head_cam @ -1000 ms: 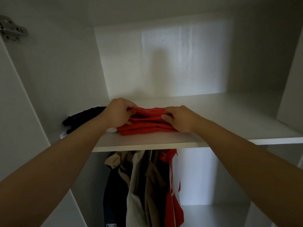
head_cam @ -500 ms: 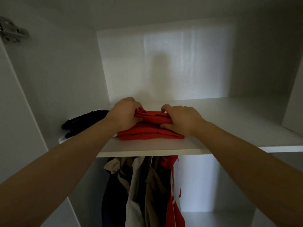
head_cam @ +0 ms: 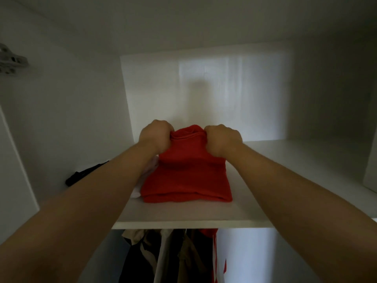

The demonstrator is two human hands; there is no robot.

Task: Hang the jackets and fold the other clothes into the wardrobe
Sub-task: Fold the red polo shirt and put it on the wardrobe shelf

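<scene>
A folded red garment (head_cam: 187, 178) lies on the white wardrobe shelf (head_cam: 285, 180), its near fold close to the shelf's front edge. My left hand (head_cam: 156, 135) grips its far left corner and my right hand (head_cam: 221, 138) grips its far right corner, both fists closed on the cloth. A white garment (head_cam: 150, 166) peeks out at the red one's left side, partly behind my left forearm. Further left lies a black garment (head_cam: 81, 176) against the side wall.
Below the shelf hang several jackets (head_cam: 173, 256): dark, beige, white and red. The wardrobe's back wall (head_cam: 204, 94) stands just behind my hands. A metal hinge (head_cam: 11, 62) sits on the left panel. A side panel rises at the far right.
Both hands have slid along the red garment from its near part to its far edge, deeper into the shelf. More of the garment's top now shows.
</scene>
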